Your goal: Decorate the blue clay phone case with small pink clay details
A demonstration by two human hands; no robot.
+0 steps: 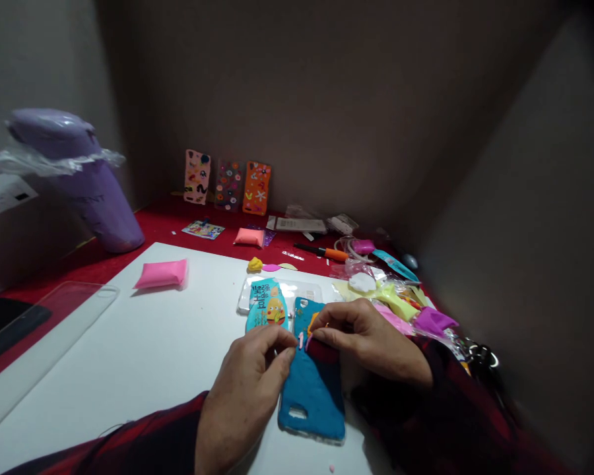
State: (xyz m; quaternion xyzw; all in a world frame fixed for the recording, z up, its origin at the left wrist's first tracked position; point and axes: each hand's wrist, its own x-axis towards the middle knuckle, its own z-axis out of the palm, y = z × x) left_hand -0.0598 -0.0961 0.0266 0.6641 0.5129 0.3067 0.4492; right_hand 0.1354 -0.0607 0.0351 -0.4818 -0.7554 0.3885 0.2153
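One blue phone case (313, 396) lies at 6 o'clock in the view, on one white board (133, 356). Right hand (371, 340), 2 o'clock of the case: fingers pinch one thin purple strip (308, 341). Left hand (247, 382), 9 o'clock: fingertips near each other; whether they grip anything cannot be determined. One small pink piece (301, 340) sits on the case between both hands. Outward: one pink packet (161, 274), 10 o'clock; one orange-handled tool (334, 254), 12 o'clock; three upright decorated cases (257, 190), 11 o'clock, on the red desk (161, 221).

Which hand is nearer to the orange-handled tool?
Right. The right hand, over the blue phone case, is below the tool in view; the left hand, at the case's left edge, is lower, farther left.
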